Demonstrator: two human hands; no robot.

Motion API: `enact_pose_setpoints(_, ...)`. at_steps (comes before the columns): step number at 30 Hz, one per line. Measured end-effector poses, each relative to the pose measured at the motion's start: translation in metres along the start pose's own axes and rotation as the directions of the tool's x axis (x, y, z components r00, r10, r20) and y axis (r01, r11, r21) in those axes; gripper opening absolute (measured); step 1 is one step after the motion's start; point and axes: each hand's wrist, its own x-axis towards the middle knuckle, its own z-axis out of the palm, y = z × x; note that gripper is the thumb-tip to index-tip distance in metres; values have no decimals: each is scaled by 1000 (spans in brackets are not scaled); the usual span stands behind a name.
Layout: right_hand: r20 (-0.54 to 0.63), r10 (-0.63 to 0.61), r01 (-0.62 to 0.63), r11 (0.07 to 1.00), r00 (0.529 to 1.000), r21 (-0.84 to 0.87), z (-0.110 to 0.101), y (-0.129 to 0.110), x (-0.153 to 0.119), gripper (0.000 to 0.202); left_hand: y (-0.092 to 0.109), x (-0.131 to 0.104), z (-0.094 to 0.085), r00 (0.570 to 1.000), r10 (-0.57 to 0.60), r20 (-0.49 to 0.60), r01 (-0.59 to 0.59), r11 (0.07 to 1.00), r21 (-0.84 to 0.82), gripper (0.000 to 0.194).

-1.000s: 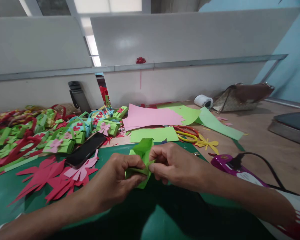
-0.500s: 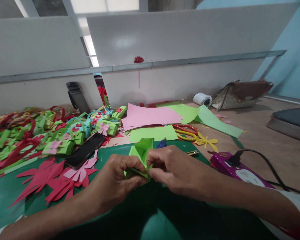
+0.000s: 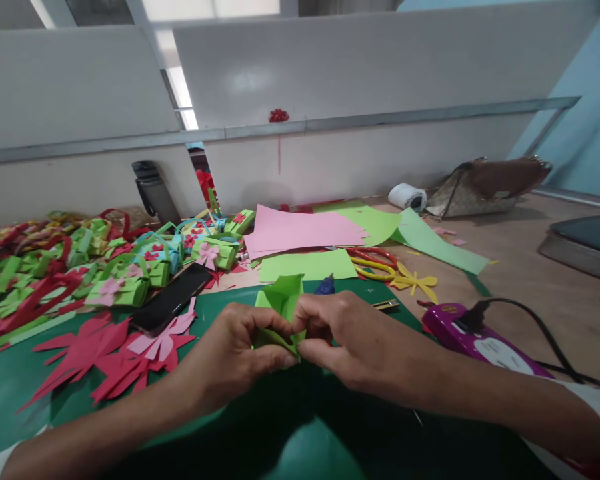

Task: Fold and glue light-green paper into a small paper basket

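A light green folded paper piece [image 3: 283, 293] is held between both hands, its open top facing up and away. My left hand [image 3: 247, 340] pinches its near left edge between thumb and fingers. My right hand [image 3: 337, 337] grips the near right edge, fingertips almost touching those of the left. Behind the right hand lies a blue tool [image 3: 325, 286], partly hidden. A light green sheet [image 3: 307, 267] rests just beyond the folded piece.
Left: finished paper bags [image 3: 117, 291], a black phone [image 3: 173, 299], red paper flowers [image 3: 83, 350] and a bottle [image 3: 155, 192]. Beyond: pink sheets [image 3: 300, 230] and yellow-handled scissors [image 3: 375, 272]. Right: a purple power strip [image 3: 485, 341] with a cable, and a handbag [image 3: 490, 190].
Both hands stay pinched on the folded green paper, which has shifted and tilted slightly. The camera view has moved a little.
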Motion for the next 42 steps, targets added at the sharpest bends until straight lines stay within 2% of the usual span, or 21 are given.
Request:
enact_pose_setpoints(7, -27, -38, 39, 998, 999, 47, 4, 2, 0, 13, -1, 1, 0, 1000, -7, 23, 10, 990, -143, 6)
enact_pose_setpoints(11, -52, -66, 68, 997, 996, 35, 6, 3, -2, 17, -1, 2, 1, 998, -38, 45, 49, 957, -286, 6)
enact_pose_setpoints(16, -78, -100, 103, 994, 992, 30, 8, 5, -5, 38, -7, 5, 2, 995, -33, 97, 72, 898, -433, 11)
enact_pose_setpoints(19, -128, -120, 123, 992, 984, 17, 11, 5, -7, 50, -8, 6, 2, 996, 3, 90, 40, 882, -470, 11)
enact_pose_setpoints(24, -258, -180, 194, 981, 949, 27, 15, 6, -7, 56, -5, 5, 0, 999, 37, 33, -16, 874, -485, 8)
enact_pose_setpoints(28, -338, -211, 243, 968, 917, 56, 15, 6, -7, 47, -2, 5, 0, 998, 23, -67, -52, 885, -464, 9)
enact_pose_setpoints(34, -356, -164, 194, 980, 920, 49, 14, 8, -6, 8, -1, 4, 3, 966, 6, -259, -128, 882, -455, 10)
enact_pose_setpoints(37, -388, -185, 195, 981, 903, -16, 18, 12, -5, 6, -2, 1, 5, 959, 4, -284, -123, 907, -403, 13)
enact_pose_setpoints(42, -415, -305, 274, 952, 857, -134, 27, 17, -2, 6, -9, -4, 6, 956, -14, -292, -103, 919, -381, 17)
